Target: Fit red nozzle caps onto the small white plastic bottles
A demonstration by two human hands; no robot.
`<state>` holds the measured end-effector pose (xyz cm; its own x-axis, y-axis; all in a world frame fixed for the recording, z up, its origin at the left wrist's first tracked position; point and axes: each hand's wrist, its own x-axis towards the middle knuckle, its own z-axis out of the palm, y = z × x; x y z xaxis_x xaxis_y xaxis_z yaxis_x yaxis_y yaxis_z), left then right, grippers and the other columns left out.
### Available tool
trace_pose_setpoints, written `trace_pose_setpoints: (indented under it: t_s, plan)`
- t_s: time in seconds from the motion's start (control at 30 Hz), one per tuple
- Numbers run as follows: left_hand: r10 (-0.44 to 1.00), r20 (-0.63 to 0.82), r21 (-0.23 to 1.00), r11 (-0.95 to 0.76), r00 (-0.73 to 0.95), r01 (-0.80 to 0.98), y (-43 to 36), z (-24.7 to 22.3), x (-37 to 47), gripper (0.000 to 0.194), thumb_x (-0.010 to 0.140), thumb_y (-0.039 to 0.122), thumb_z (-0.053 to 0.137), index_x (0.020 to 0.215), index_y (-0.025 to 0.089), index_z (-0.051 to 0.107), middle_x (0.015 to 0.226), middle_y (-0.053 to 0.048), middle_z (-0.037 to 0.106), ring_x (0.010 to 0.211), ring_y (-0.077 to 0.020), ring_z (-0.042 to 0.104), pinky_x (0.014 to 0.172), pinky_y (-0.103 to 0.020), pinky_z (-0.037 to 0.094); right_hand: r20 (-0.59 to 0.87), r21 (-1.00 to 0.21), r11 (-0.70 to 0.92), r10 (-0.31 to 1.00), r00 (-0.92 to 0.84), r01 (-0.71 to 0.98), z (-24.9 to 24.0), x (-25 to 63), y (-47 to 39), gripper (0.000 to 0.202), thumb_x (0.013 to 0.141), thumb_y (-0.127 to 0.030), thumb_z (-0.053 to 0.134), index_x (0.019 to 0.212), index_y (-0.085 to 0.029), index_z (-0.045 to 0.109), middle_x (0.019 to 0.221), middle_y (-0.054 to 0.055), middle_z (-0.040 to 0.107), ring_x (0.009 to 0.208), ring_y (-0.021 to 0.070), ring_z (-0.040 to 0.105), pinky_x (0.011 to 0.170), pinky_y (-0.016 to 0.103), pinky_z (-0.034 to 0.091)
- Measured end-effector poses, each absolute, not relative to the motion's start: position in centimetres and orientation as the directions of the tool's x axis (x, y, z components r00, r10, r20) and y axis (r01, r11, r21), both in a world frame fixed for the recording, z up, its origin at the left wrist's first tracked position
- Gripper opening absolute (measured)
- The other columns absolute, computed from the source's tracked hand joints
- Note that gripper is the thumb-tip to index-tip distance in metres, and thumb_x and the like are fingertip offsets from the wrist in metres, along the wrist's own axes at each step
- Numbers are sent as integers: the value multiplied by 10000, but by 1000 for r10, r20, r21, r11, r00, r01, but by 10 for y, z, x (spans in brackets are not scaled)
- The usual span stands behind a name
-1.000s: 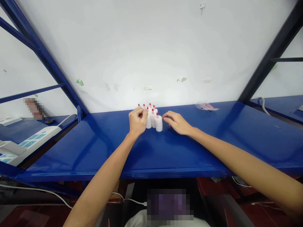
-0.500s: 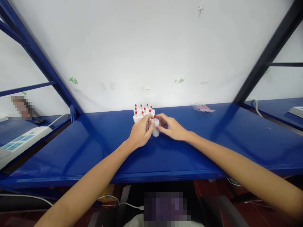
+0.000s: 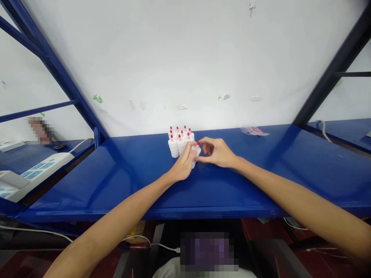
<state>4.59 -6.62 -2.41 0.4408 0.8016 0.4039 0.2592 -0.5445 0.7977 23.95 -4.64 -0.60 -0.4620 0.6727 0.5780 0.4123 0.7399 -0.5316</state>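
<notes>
Several white bottles with red tips (image 3: 173, 148) stand close together on the blue table (image 3: 139, 181), near the wall. In front of them, at their right, is one more white bottle (image 3: 197, 150) with a red tip, leaning slightly to the right. My left hand (image 3: 184, 161) is closed around this bottle from the left and hides part of it. The thumb and index finger of my right hand (image 3: 217, 152) touch the same bottle from the right, near its red tip and its side.
A clear plastic bag with red pieces (image 3: 254, 131) lies at the back right of the table. White power strips (image 3: 43, 170) are at the left, beyond a blue metal frame (image 3: 62, 83). A dark post (image 3: 321, 73) rises on the right.
The held bottle has gone from upright to slightly tilted, and my left hand has wrapped further round it. The whole view has shifted a little, so everything appears further right.
</notes>
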Motion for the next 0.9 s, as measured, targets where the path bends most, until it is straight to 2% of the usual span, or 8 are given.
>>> trace_pose_setpoints:
  t_s: [0.1,0.2,0.27,0.37,0.47,0.57,0.7,0.9]
  plan:
    - [785,406,763,-573,467,300,-66,-22,44,313,1015,441,257,1149,213,425,737,30,525,602,-116,506,603,-242,434,610,-462,764,642,-464,451,-5,243,-48,348,756,-422,716,990,-189,607,650,-50,560,523,100,486,568,258,390]
    - [683,442,535,-721,581,440,-67,-15,41,204,964,350,377,1006,192,500,749,11,571,645,-131,523,651,-263,427,584,-452,773,633,-508,444,-2,244,-49,218,861,-404,600,904,-191,576,666,-34,554,560,110,476,582,260,365]
    - [662,420,411,-748,621,521,-68,-9,39,175,940,312,399,971,190,520,795,-4,609,687,-147,551,674,-275,428,528,-466,767,641,-557,441,0,244,-47,219,905,-398,542,833,-191,546,676,-25,543,586,116,460,587,260,349]
    - [711,352,279,-700,609,657,-69,-3,37,236,955,333,362,1011,200,548,834,-24,652,715,-174,590,653,-283,425,456,-446,773,631,-628,452,2,245,-44,206,908,-353,514,794,-183,537,742,-1,548,640,126,469,619,265,349]
    - [753,290,124,-641,591,757,-71,0,36,301,968,377,331,1076,209,557,861,-50,684,735,-211,628,628,-296,427,381,-358,769,638,-670,529,4,246,-44,125,874,-257,493,797,-179,553,807,22,573,678,137,487,643,273,343]
    - [762,249,-9,-615,597,789,-75,0,38,321,951,418,376,1109,204,557,921,-82,708,764,-247,663,634,-316,451,265,-267,757,652,-710,596,5,245,-48,127,882,-237,470,800,-184,551,788,32,616,671,151,514,638,281,334]
    - [773,218,-106,-587,595,802,-78,-1,41,348,951,425,400,1138,181,564,964,-113,714,788,-279,688,646,-338,482,144,-153,754,656,-741,639,3,241,-53,189,958,-272,398,885,-188,550,819,59,670,679,175,576,639,292,342]
    - [810,193,-121,-541,554,832,-77,-3,44,393,985,436,361,1170,147,553,946,-135,714,804,-289,698,689,-360,508,84,10,702,709,-700,712,-1,234,-57,254,999,-307,343,1056,-152,536,867,108,708,690,221,638,607,310,330]
